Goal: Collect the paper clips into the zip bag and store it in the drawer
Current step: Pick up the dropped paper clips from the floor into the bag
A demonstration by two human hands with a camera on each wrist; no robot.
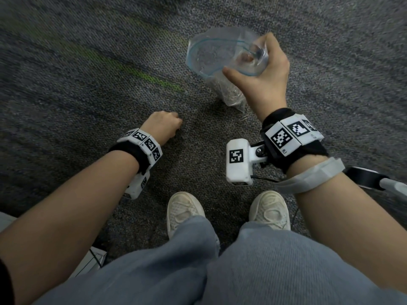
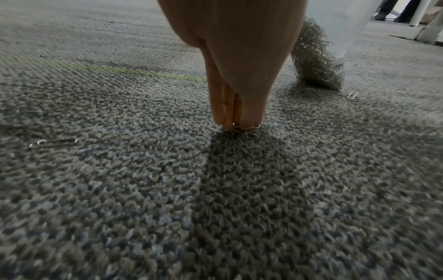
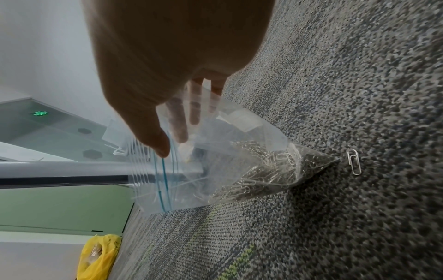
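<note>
Most paper clips [image 3: 263, 170] already sit in the zip bag [image 1: 220, 56] the right hand [image 1: 262, 73] holds open at one o'clock, while the left hand [image 1: 164, 126] pinches one clip [image 2: 246, 127] off the carpet [image 1: 88, 84]; two loose clips [image 2: 54, 142], zipping and the drawer remain.

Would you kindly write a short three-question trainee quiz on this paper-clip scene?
1. True or false: the zip bag is sealed.
2. Which hand holds the bag?
3. The left hand's fingertips touch: A) a clip on the carpet, B) the bag, C) a shoe.

Key: 1. False, its mouth is open. 2. The right hand. 3. A; other clips lie loose.
</note>
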